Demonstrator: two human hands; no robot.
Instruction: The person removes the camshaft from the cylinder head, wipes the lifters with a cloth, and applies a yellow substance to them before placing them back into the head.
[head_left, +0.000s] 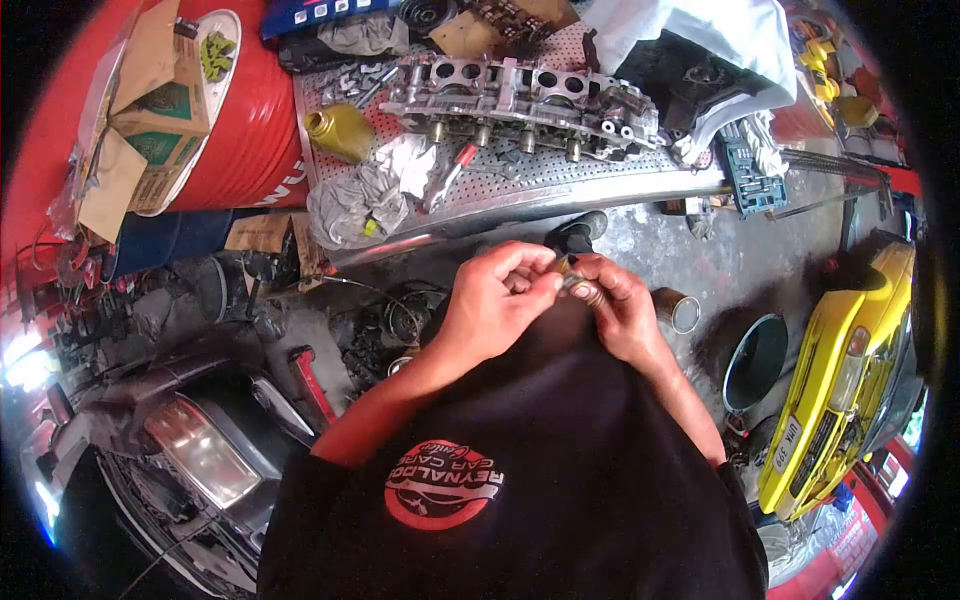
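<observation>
My left hand [498,302] and my right hand [622,308] meet in front of my dark shirt, fingertips almost touching. Both are closed in a pinch on a small part [566,270], partly brassy and partly grey. My fingers cover much of it, so its kind cannot be made out. Beyond my hands, a metal engine cylinder head [520,100] lies on a perforated metal bench [560,185]. A red-handled tool [464,155] rests on the bench beside crumpled rags [365,200].
On the bench, a yellow bottle [340,132] lies tipped and a teal tool case [750,175] sits at the right edge. A red drum [265,110] stands left. On the floor are a can [678,311] and a black round tub [755,362]. Cars flank me, including a yellow one [835,370].
</observation>
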